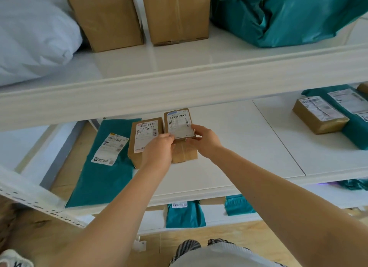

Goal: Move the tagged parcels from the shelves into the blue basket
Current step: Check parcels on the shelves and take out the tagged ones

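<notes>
Two small brown cardboard parcels with white barcode labels stand side by side on the middle shelf (229,139). My left hand (158,150) and my right hand (205,140) both grip the right-hand parcel (179,123) at its near corners. The left-hand parcel (144,134) touches it and is partly hidden by my left hand. A flat teal mailer bag (103,167) with a white label lies to the left. No blue basket is in view.
The top shelf (179,77) holds two brown boxes (175,15), a white bag (29,39) and a crumpled teal bag (288,15). At the right of the middle shelf sits another labelled brown box (320,115) against teal bags. Lower shelves hold teal mailers (185,215).
</notes>
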